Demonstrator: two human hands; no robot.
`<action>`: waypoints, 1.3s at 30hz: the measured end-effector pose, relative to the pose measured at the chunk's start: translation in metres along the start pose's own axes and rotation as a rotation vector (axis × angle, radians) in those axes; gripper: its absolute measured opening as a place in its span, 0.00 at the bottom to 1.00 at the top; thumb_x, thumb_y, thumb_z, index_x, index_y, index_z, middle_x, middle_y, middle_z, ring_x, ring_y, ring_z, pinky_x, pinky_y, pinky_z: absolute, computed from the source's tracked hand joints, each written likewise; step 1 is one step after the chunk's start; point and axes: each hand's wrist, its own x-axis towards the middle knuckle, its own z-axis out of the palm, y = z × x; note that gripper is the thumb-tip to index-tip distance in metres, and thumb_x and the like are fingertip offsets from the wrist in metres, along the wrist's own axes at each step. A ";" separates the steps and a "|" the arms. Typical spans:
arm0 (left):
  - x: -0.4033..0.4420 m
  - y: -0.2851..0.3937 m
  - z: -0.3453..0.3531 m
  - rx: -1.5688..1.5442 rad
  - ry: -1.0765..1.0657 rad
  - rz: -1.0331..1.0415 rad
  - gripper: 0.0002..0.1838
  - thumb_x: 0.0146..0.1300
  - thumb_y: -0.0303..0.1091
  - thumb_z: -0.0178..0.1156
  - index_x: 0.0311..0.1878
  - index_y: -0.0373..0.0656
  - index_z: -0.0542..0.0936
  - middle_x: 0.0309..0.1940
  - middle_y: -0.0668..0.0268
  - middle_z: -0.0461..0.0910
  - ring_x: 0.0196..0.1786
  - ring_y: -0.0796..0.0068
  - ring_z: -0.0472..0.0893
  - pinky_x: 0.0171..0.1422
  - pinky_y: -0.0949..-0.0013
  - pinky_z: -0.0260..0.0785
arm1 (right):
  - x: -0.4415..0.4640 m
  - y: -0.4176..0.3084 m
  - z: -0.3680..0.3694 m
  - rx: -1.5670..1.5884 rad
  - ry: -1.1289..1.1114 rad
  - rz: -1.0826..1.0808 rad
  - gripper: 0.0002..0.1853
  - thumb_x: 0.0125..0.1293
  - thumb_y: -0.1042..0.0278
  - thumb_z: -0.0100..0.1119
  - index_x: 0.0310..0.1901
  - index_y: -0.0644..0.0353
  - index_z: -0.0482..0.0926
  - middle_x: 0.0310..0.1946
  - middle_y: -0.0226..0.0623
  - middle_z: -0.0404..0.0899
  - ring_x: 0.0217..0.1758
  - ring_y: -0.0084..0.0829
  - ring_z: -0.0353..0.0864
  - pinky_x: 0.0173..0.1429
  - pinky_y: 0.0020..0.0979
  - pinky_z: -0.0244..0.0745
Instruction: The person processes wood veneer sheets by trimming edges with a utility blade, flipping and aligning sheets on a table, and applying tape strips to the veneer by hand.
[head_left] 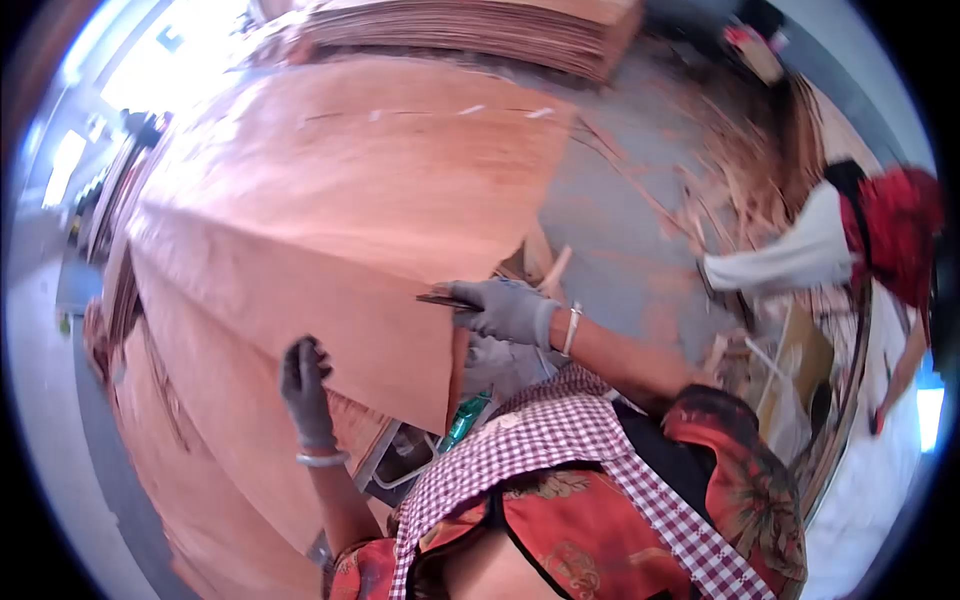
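A thin, flat wooden sheet (385,335) lies in front of the wearer, reddish-tan and smooth, its straight-edged near corner pointing toward their waist. Over its right edge I see a slim, dark tool (436,299), pinched in the grey-gloved right hand (505,310); I cannot tell whether the tool touches the wood. The left hand (306,378), gloved alike, is near the sheet's lower left edge with fingers curled; I can't make out whether they close on anything. Beyond, a broad, faintly glossy far sheet (400,190) bears small white strips (470,111) along a dark, broken line. The wearer has a checked cloth apron (530,435). Farther off are a layered stack (470,40), splintery scraps (735,185) on a grey floor (610,205), and, at right, another person (900,230) in red and white.
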 end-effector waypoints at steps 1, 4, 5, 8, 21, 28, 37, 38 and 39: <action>0.018 0.017 0.028 0.079 0.065 0.048 0.15 0.67 0.39 0.51 0.50 0.38 0.75 0.39 0.67 0.76 0.39 0.80 0.75 0.38 0.76 0.70 | -0.009 -0.015 -0.026 0.081 -0.132 0.143 0.25 0.59 0.68 0.52 0.61 0.50 0.67 0.43 0.45 0.79 0.41 0.39 0.80 0.43 0.33 0.72; 0.116 0.004 0.052 0.367 0.110 0.248 0.27 0.66 0.53 0.49 0.47 0.33 0.75 0.40 0.58 0.78 0.40 0.64 0.77 0.46 0.62 0.69 | 0.000 -0.011 -0.036 0.468 -0.249 0.409 0.26 0.58 0.71 0.53 0.61 0.51 0.68 0.40 0.39 0.80 0.38 0.29 0.79 0.41 0.27 0.71; 0.131 0.020 0.076 0.517 0.084 0.147 0.28 0.65 0.55 0.49 0.44 0.32 0.75 0.39 0.56 0.78 0.40 0.62 0.77 0.46 0.62 0.68 | -0.001 0.001 -0.048 0.498 -0.233 0.379 0.26 0.58 0.71 0.54 0.61 0.51 0.68 0.39 0.38 0.80 0.37 0.27 0.78 0.41 0.26 0.71; 0.169 0.054 0.138 0.838 0.039 -0.061 0.32 0.59 0.62 0.51 0.35 0.33 0.74 0.32 0.53 0.77 0.38 0.59 0.76 0.44 0.61 0.66 | -0.006 0.052 -0.093 0.610 -0.201 0.264 0.26 0.59 0.71 0.56 0.61 0.52 0.68 0.36 0.32 0.79 0.34 0.21 0.74 0.38 0.23 0.69; 0.246 0.128 0.407 -0.063 -0.174 -0.287 0.46 0.57 0.46 0.61 0.71 0.48 0.43 0.60 0.61 0.62 0.63 0.64 0.62 0.54 0.60 0.66 | 0.024 0.215 -0.329 1.094 -0.166 0.208 0.25 0.60 0.68 0.58 0.60 0.59 0.67 0.28 0.26 0.72 0.23 0.15 0.67 0.25 0.18 0.62; 0.330 0.175 0.578 -0.213 -0.269 -0.096 0.41 0.59 0.38 0.59 0.71 0.49 0.46 0.61 0.63 0.63 0.60 0.71 0.66 0.57 0.63 0.67 | 0.057 0.305 -0.460 1.228 -0.118 0.265 0.25 0.61 0.71 0.55 0.60 0.62 0.64 0.22 0.31 0.72 0.19 0.20 0.68 0.24 0.19 0.62; 0.495 0.238 0.834 -0.431 -0.408 0.029 0.41 0.58 0.39 0.60 0.70 0.47 0.48 0.54 0.64 0.68 0.53 0.73 0.71 0.52 0.69 0.68 | 0.131 0.389 -0.682 1.047 0.207 0.321 0.24 0.59 0.72 0.56 0.57 0.64 0.67 0.23 0.29 0.72 0.20 0.18 0.69 0.23 0.18 0.61; 0.510 0.256 0.858 -0.383 -0.428 0.029 0.42 0.57 0.38 0.60 0.70 0.46 0.48 0.55 0.62 0.68 0.53 0.72 0.71 0.53 0.68 0.68 | 0.139 0.399 -0.710 1.035 0.245 0.342 0.24 0.58 0.72 0.56 0.57 0.65 0.66 0.22 0.29 0.72 0.20 0.18 0.69 0.23 0.18 0.60; 0.527 0.276 0.883 -0.332 -0.446 0.034 0.43 0.56 0.36 0.61 0.70 0.45 0.47 0.55 0.61 0.68 0.53 0.71 0.71 0.53 0.67 0.68 | 0.149 0.410 -0.739 1.022 0.284 0.352 0.24 0.58 0.72 0.56 0.57 0.66 0.66 0.21 0.29 0.73 0.20 0.18 0.69 0.23 0.18 0.60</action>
